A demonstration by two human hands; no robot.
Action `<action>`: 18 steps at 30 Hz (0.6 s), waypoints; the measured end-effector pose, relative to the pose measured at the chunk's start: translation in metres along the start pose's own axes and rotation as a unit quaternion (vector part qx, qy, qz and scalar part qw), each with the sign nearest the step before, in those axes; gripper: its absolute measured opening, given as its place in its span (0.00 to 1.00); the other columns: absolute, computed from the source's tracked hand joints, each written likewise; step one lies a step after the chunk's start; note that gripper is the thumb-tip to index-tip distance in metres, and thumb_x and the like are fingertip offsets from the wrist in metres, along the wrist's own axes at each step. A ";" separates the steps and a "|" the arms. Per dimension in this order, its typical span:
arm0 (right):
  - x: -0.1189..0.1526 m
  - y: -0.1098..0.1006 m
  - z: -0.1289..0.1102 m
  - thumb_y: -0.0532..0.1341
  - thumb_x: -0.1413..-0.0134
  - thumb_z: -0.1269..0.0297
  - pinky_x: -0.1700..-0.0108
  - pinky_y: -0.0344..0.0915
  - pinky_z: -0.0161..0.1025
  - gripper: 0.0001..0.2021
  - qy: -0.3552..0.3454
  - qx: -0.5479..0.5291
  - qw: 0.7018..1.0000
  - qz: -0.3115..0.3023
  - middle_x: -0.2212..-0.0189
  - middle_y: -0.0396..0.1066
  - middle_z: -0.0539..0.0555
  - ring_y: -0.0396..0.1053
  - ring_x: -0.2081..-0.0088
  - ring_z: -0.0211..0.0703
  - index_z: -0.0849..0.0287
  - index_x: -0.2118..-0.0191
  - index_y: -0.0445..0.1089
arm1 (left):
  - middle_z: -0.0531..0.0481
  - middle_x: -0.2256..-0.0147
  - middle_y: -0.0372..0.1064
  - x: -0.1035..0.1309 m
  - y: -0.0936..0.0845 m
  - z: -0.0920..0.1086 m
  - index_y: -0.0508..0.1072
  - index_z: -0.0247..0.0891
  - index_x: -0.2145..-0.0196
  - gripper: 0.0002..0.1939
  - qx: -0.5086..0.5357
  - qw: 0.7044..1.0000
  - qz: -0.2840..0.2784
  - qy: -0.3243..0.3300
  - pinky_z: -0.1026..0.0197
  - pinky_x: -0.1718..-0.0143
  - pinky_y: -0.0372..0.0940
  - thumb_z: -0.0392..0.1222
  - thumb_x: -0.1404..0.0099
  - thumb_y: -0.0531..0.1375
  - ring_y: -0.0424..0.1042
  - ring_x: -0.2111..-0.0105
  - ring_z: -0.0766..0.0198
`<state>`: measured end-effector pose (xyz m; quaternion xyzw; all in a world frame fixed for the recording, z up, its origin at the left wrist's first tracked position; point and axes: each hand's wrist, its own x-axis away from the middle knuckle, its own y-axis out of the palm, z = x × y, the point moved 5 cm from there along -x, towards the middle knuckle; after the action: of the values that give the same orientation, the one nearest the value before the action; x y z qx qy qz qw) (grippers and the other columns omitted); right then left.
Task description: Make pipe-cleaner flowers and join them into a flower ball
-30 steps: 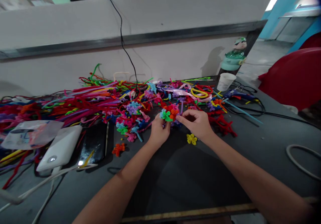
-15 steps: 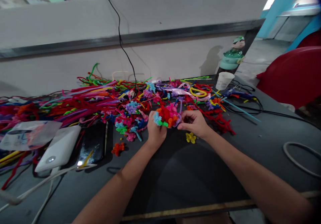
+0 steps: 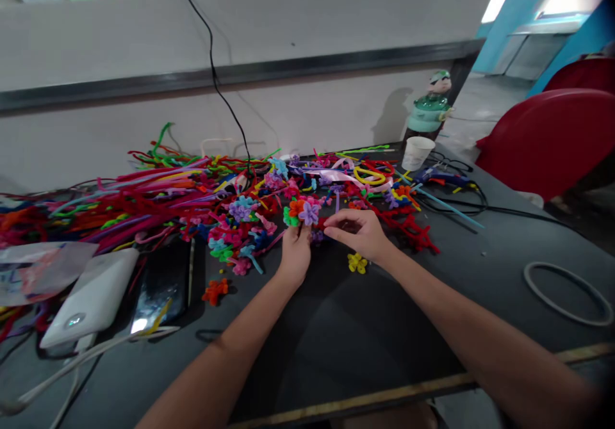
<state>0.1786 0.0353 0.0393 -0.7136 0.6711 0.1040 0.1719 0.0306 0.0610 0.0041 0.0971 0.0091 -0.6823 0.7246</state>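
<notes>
My left hand [image 3: 295,256] is closed around the base of a small bunch of pipe-cleaner flowers [image 3: 308,214]. A purple bloom faces up in front, with orange, green, pink and red ones around it. The stems are hidden in the fist. To the right, my right hand [image 3: 360,232] has its thumb and index finger curved toward the bunch, tips slightly apart, with nothing visible between them. Just below that hand lies a yellow pipe-cleaner flower [image 3: 357,263]. An orange pipe-cleaner flower [image 3: 216,291] rests on the table, left of my left hand.
Behind my hands spreads a tangled heap of coloured pipe cleaners [image 3: 158,205]. On the left lie a white power bank [image 3: 91,298] with a cable and a dark phone [image 3: 163,282]. A paper cup [image 3: 417,153] and a green figure-shaped bottle [image 3: 429,112] stand back right.
The bunch has turned in my left hand, so the purple bloom now faces up in front. The fingers of my right hand have come off the purple bloom. The view has shifted slightly right.
</notes>
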 end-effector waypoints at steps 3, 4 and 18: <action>0.002 0.003 0.003 0.66 0.56 0.59 0.71 0.65 0.35 0.09 0.017 0.003 0.999 0.047 0.74 0.74 0.52 0.69 0.73 0.38 0.59 0.69 0.75 | 0.57 0.81 0.60 0.002 0.009 -0.008 0.67 0.35 0.78 0.14 0.098 0.992 -0.018 -0.076 0.68 0.77 0.53 0.47 0.51 0.65 0.56 0.80 0.72; 0.003 0.005 0.006 0.66 0.57 0.58 0.73 0.64 0.34 0.10 0.033 -0.002 0.998 0.062 0.75 0.73 0.52 0.68 0.74 0.37 0.59 0.69 0.75 | 0.57 0.81 0.61 0.002 0.010 -0.008 0.68 0.34 0.77 0.14 0.112 0.990 -0.021 -0.083 0.68 0.77 0.53 0.47 0.52 0.66 0.57 0.80 0.73; 0.005 0.007 0.020 0.70 0.70 0.55 0.87 0.51 0.30 0.17 0.211 -0.106 0.966 0.111 0.86 0.61 0.44 0.55 0.86 0.30 0.60 0.76 0.65 | 0.55 0.81 0.63 0.004 0.012 0.002 0.73 0.32 0.75 0.14 -0.079 0.991 -0.106 0.016 0.67 0.77 0.53 0.48 0.46 0.62 0.56 0.79 0.71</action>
<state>0.1732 0.0375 0.0184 -0.6546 0.7523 0.0400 -0.0622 0.0422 0.0574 0.0073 0.0488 0.0848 -0.7504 0.6537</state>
